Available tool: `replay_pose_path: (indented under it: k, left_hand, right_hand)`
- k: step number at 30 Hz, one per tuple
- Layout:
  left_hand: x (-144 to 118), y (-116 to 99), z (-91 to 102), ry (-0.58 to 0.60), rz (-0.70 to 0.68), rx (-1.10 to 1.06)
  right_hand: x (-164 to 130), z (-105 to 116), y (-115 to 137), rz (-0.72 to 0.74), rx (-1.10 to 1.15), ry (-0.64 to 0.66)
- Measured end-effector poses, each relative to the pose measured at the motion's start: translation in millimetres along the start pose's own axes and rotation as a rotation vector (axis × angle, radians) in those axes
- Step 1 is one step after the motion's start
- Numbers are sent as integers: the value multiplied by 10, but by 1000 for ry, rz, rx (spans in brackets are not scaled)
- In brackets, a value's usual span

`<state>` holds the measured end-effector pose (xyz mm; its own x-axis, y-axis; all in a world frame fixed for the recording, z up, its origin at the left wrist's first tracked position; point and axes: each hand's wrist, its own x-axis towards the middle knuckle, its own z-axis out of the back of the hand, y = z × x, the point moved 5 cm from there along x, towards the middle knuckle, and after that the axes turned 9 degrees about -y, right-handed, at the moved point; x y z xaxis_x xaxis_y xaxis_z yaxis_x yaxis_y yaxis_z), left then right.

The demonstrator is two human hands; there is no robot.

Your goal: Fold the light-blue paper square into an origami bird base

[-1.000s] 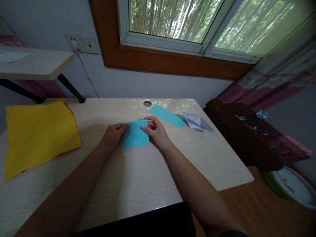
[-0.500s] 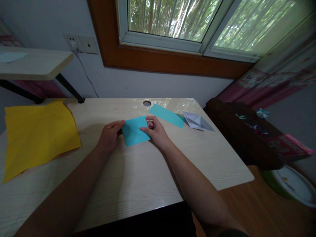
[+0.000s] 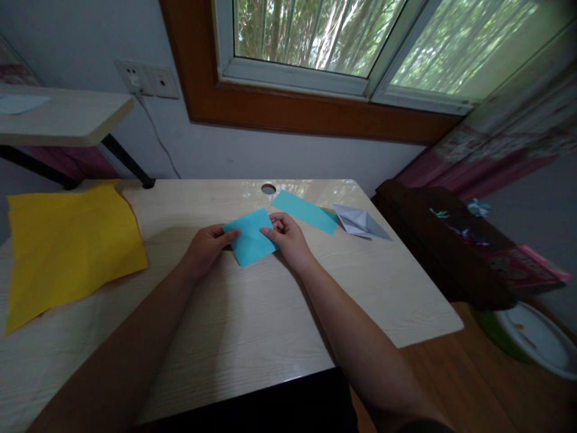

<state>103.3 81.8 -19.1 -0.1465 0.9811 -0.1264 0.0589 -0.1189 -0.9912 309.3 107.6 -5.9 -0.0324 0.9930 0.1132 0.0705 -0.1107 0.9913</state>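
Blue paper (image 3: 249,237) seemingly pinched between left hand (image 3: 206,246), right hand (image 3: 288,239)

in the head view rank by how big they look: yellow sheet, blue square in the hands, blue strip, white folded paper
1. yellow sheet
2. blue square, held by left hand and right hand
3. blue strip
4. white folded paper, close to the strip, so unsure

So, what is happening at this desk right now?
A person holds a blue paper on the desk with both hands: left hand at its left edge, right hand at its right. A blue strip and a white folded paper lie behind. A yellow sheet lies far left.
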Motion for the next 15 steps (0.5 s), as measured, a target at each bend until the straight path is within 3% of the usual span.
replay_pose_path:
  k: [8,15]
  left_hand:
    - [-58,-37,6,-67,-29,113]
    - [-42,-11,5,-79,-29,145]
  right_hand:
    - [-62,-100,-76,-132,61,151]
    - [-63,-98,-100,-134,21,124]
